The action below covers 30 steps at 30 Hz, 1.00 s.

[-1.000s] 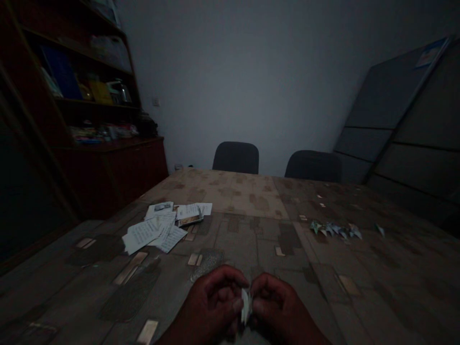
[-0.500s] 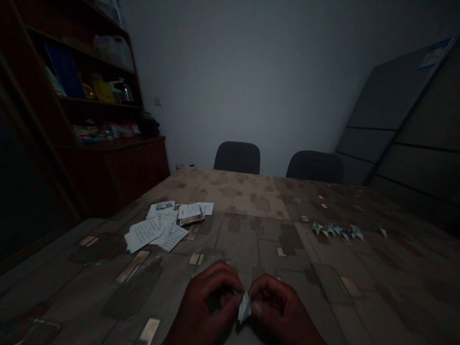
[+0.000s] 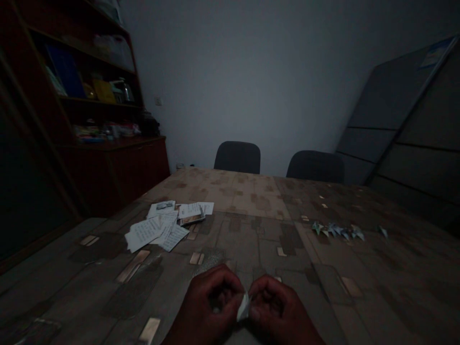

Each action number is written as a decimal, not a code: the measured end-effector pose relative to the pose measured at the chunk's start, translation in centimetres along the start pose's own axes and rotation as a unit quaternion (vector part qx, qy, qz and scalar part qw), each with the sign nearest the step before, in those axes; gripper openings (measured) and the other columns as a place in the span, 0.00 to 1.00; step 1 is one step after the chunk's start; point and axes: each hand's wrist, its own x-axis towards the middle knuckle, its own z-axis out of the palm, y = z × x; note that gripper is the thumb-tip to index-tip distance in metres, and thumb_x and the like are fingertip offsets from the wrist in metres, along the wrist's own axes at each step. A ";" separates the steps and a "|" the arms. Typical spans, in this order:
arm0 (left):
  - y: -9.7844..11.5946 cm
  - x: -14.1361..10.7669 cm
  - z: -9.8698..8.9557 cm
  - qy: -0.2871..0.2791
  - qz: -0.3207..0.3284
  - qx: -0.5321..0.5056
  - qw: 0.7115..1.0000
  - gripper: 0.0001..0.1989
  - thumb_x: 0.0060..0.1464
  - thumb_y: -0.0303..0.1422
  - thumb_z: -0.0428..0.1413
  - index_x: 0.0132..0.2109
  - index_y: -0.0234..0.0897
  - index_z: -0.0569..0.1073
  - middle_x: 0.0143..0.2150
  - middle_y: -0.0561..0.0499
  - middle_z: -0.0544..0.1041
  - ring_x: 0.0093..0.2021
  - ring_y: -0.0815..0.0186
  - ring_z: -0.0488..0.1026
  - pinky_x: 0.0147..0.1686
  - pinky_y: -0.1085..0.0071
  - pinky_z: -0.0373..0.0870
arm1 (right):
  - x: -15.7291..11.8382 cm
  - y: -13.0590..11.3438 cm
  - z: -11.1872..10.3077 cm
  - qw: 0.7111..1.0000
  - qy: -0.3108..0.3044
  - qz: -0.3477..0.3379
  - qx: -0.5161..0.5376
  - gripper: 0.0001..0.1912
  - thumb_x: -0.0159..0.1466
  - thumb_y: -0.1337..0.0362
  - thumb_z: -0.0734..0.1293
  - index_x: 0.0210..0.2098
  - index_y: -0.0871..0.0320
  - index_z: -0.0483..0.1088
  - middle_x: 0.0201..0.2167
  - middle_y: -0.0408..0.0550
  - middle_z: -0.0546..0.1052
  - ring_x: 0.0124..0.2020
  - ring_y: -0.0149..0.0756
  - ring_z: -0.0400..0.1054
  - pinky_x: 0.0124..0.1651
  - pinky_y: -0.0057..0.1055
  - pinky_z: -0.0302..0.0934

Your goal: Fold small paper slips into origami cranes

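Note:
Close to the bottom centre, a small folded piece of pale paper (image 3: 243, 307) is held between both hands. My left hand (image 3: 212, 304) pinches its left side with thumb and index finger. On its right side, my right hand (image 3: 280, 306) grips it with bent fingers. The paper comes to a point at the top; its lower part is dark and partly hidden by the fingers. Both hands are low over the patterned tablecloth (image 3: 244, 249).
Loose printed cards (image 3: 143, 233) lie in an overlapping pile at the left. Several small folded paper pieces (image 3: 338, 231) form a row at the right, with a single one (image 3: 383, 232) beyond. Two dark chairs (image 3: 237, 157) stand behind the table.
The fingers have shifted slightly around the folded paper, and the paper has tilted and moved a little to the left. The cards and the row of folded pieces are unchanged.

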 end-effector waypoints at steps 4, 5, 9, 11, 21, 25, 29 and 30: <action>0.1 0.0 -0.1 -0.035 -0.040 -0.096 0.994 0.07 0.51 0.30 0.58 0.26 0.36 0.75 0.26 0.53 0.72 0.27 0.67 0.69 0.27 0.74 0.63 | 0.0 0.0 0.0 1.000 0.003 0.000 0.006 0.26 0.48 0.43 0.77 0.29 0.60 0.72 0.22 0.39 0.67 0.24 0.27 0.57 0.29 0.25 0.51; 0.1 0.0 -0.1 -0.043 -0.055 -0.126 0.990 0.08 0.52 0.32 0.58 0.26 0.35 0.75 0.26 0.54 0.71 0.26 0.67 0.68 0.26 0.74 0.63 | 0.0 0.0 0.0 1.000 0.004 -0.002 0.009 0.26 0.48 0.43 0.77 0.28 0.60 0.71 0.22 0.39 0.67 0.24 0.27 0.57 0.29 0.25 0.51; -0.4 0.1 0.2 -0.057 -0.140 -0.223 0.963 0.09 0.48 0.37 0.60 0.28 0.35 0.74 0.22 0.56 0.68 0.22 0.69 0.64 0.22 0.74 0.60 | 0.0 -0.1 0.0 1.000 0.004 -0.001 0.011 0.26 0.49 0.43 0.76 0.29 0.60 0.72 0.22 0.39 0.68 0.24 0.28 0.58 0.30 0.26 0.52; -0.4 0.2 0.3 -0.055 -0.155 -0.232 0.959 0.09 0.44 0.36 0.62 0.29 0.34 0.75 0.21 0.57 0.67 0.21 0.70 0.63 0.22 0.74 0.59 | 0.0 0.0 -0.1 1.000 0.005 -0.001 0.011 0.26 0.49 0.44 0.77 0.29 0.60 0.72 0.22 0.39 0.68 0.24 0.28 0.58 0.30 0.26 0.52; 0.6 0.4 -0.1 -0.017 -0.059 -0.094 0.994 0.03 0.42 0.25 0.56 0.26 0.35 0.75 0.25 0.54 0.70 0.26 0.67 0.67 0.27 0.72 0.61 | 0.2 0.4 -0.3 1.000 -0.006 -0.012 -0.006 0.24 0.50 0.44 0.75 0.29 0.58 0.72 0.23 0.40 0.68 0.25 0.29 0.60 0.30 0.27 0.54; 0.7 0.3 -0.2 -0.024 -0.039 -0.063 0.997 0.04 0.43 0.25 0.54 0.27 0.36 0.74 0.25 0.54 0.70 0.26 0.66 0.68 0.27 0.72 0.62 | 0.2 0.9 -0.4 1.000 -0.014 0.003 0.003 0.26 0.48 0.42 0.76 0.30 0.58 0.72 0.23 0.40 0.69 0.24 0.29 0.60 0.30 0.27 0.54; 0.7 0.3 -0.3 -0.043 -0.055 -0.101 0.992 0.05 0.47 0.30 0.56 0.26 0.35 0.74 0.25 0.54 0.69 0.25 0.66 0.66 0.27 0.71 0.60 | 0.3 1.0 -0.3 1.000 -0.015 0.013 0.014 0.27 0.48 0.42 0.76 0.29 0.59 0.71 0.22 0.40 0.68 0.24 0.29 0.59 0.30 0.27 0.53; 0.6 0.3 -0.3 -0.045 -0.059 -0.118 0.990 0.06 0.48 0.32 0.56 0.25 0.35 0.74 0.25 0.54 0.68 0.25 0.66 0.66 0.27 0.71 0.60 | 0.2 0.9 -0.3 1.000 -0.015 0.012 0.016 0.27 0.48 0.42 0.76 0.29 0.59 0.71 0.21 0.39 0.67 0.23 0.28 0.58 0.29 0.27 0.52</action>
